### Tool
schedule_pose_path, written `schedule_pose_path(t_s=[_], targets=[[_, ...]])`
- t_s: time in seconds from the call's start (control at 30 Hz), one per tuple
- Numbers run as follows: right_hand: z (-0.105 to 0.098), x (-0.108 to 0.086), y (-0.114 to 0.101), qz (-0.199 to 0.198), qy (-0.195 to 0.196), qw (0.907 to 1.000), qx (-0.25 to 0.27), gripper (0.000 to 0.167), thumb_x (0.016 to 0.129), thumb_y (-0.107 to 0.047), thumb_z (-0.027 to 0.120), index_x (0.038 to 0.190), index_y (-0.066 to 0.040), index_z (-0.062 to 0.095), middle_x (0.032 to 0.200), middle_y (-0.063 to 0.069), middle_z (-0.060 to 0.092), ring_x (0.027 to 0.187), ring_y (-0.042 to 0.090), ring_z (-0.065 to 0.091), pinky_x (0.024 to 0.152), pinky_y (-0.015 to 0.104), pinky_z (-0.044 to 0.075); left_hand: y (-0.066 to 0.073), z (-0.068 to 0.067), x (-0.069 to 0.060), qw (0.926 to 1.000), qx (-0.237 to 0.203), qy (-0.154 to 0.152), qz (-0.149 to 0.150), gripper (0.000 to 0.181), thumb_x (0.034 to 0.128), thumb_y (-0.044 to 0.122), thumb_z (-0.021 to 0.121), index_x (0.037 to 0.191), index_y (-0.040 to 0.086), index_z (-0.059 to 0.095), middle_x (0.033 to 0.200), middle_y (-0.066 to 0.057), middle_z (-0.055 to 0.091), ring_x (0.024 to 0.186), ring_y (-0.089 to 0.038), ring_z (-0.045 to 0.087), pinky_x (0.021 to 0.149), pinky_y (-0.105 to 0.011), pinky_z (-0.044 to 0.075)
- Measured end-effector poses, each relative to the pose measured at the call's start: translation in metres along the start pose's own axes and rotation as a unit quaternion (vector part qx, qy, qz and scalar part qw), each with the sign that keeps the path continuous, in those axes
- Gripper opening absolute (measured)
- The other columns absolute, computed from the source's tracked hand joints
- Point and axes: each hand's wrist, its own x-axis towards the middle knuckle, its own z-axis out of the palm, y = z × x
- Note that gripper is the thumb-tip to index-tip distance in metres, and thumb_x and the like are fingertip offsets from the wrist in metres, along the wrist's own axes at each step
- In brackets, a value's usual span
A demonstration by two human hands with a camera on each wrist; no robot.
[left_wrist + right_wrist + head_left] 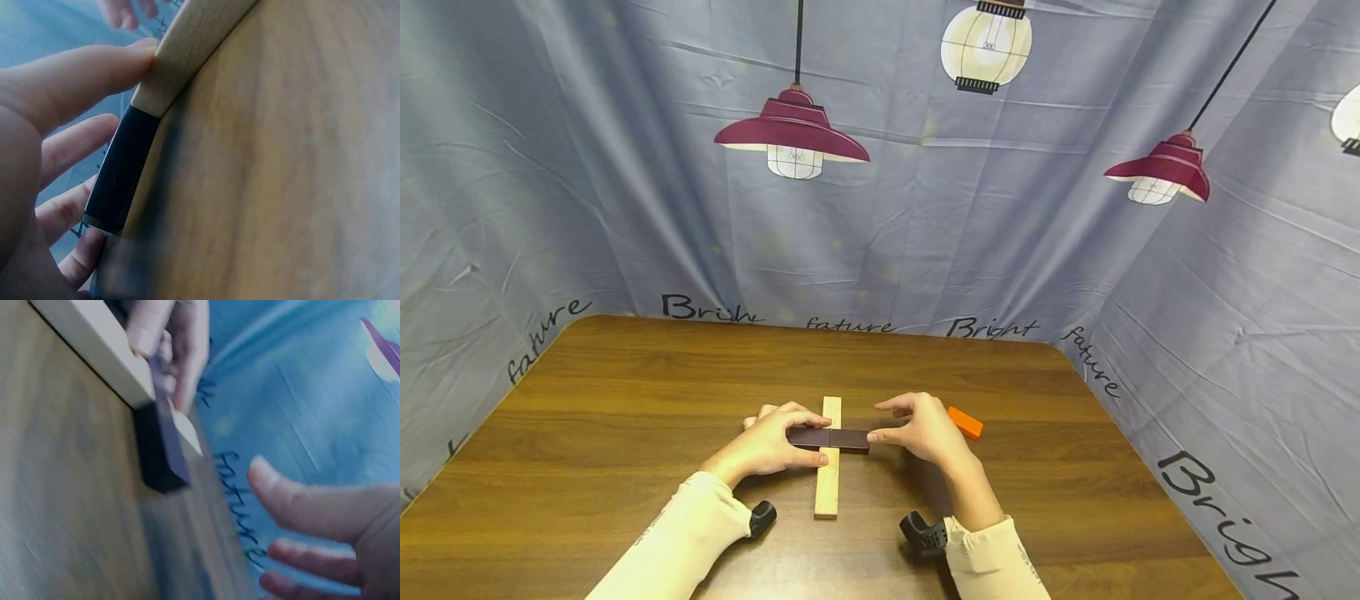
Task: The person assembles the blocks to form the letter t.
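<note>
Two dark purple-brown wooden blocks (850, 441) lie end to end across pale wooden blocks (827, 492), making a cross on the table. My left hand (772, 439) spans the left dark block, thumb on the near pale block and index finger on the far side, holding the join. In the left wrist view the thumb (119, 65) touches the pale wood (181, 56), with other fingers behind the dark block (122, 172). My right hand (921, 429) hovers by the right dark block's end, thumb and fingers apart. The right wrist view shows a gap between that thumb (294, 494) and the dark block (162, 450).
An orange block (965, 422) lies on the brown wooden table (685, 358), just beyond my right hand. Black devices (925, 533) are worn at both wrists. A grey-blue curtain (887, 250) printed with lamps and lettering surrounds the table's back and sides.
</note>
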Motion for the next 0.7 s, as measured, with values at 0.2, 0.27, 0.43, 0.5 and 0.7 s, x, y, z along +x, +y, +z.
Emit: schedule_pose_path(t_s=[0.2,0.27,0.43,0.5,0.7], targets=[[-0.026,-0.008,0.011,0.114,0.043,0.9925,-0.012,0.053,0.065,-0.021,0.097,0.112,-0.005,0.077,0.109,0.015,0.073,0.096,0.029,0.068,0.078,0.045,0.055,0.000,0.000,0.000,1.0000,-0.001,0.004,0.002,0.054,0.0718,0.048,0.088,0.120,0.026,0.074,0.118,0.006,0.061,0.111,-0.029,0.043,0.090,-0.057,0.023],[-0.031,-0.010,0.015,0.140,0.047,0.9890,-0.005,0.057,0.063,-0.019,0.097,0.114,-0.004,0.076,0.112,0.014,0.073,0.098,0.030,0.069,0.079,0.044,0.055,0.000,0.000,0.000,1.0000,0.000,0.005,0.003,0.055,0.0716,0.048,0.088,0.120,0.027,0.074,0.118,0.006,0.061,0.111,-0.029,0.043,0.090,-0.057,0.023],[-0.037,-0.012,0.025,0.174,0.045,0.9835,0.015,0.063,0.060,-0.013,0.098,0.117,-0.001,0.074,0.115,0.015,0.071,0.100,0.030,0.068,0.081,0.042,0.054,-0.001,0.000,0.000,1.0000,0.003,0.004,0.005,0.054,0.0721,0.048,0.088,0.120,0.027,0.073,0.119,0.005,0.062,0.110,-0.028,0.043,0.089,-0.057,0.023],[-0.037,-0.013,0.028,0.178,0.042,0.9831,0.013,0.064,0.060,-0.012,0.099,0.117,-0.001,0.073,0.113,0.016,0.072,0.099,0.029,0.068,0.080,0.042,0.054,-0.001,0.000,-0.001,1.0000,0.004,0.003,0.005,0.054,0.0721,0.049,0.087,0.120,0.027,0.073,0.119,0.005,0.062,0.110,-0.029,0.043,0.089,-0.057,0.023],[-0.035,-0.012,0.033,0.175,0.041,0.9837,-0.011,0.063,0.060,-0.015,0.099,0.116,-0.001,0.073,0.106,0.014,0.073,0.095,0.027,0.067,0.081,0.043,0.053,-0.002,0.001,0.000,1.0000,0.005,0.004,0.003,0.055,0.0718,0.049,0.088,0.120,0.028,0.073,0.118,0.006,0.061,0.111,-0.028,0.043,0.089,-0.057,0.023]])
